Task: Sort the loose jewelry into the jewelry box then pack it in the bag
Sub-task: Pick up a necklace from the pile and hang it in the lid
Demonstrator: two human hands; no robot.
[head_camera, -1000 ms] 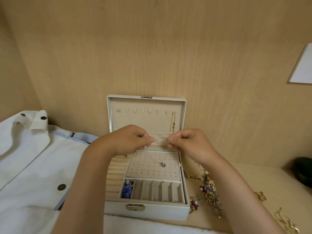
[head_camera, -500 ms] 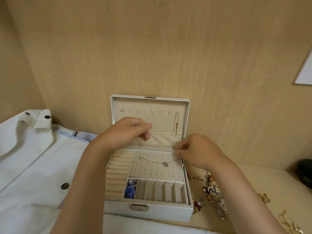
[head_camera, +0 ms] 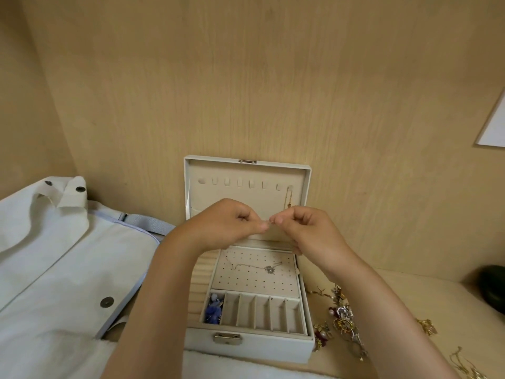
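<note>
The open jewelry box (head_camera: pixel 246 348) stands at the back edge of the table, its lid leaning on the wood wall so the row of lid hooks (head_camera: pixel 240 183) faces the person. Above it the left hand (head_camera: pixel 229 225) and right hand (head_camera: pixel 308 231) meet tip to tip. Each pinches an end of a thin silver necklace (head_camera: pixel 269 269) between thumb and forefinger, with the other fingers curled in. The slack chain droops, so its pendant rests on the perforated earring panel (head_camera: pixel 259 283).

The person is probably working the clasp so the necklace can hang from a free hook, beside the gold chain (head_camera: pixel 289 198) already on the rightmost one. A blue piece (head_camera: pixel 214 310) fills the leftmost front compartment. The loose jewelry pile (head_camera: pixel 341 318) waits just right of the box, and the white bag (head_camera: pixel 54 255) lies on the left.
</note>
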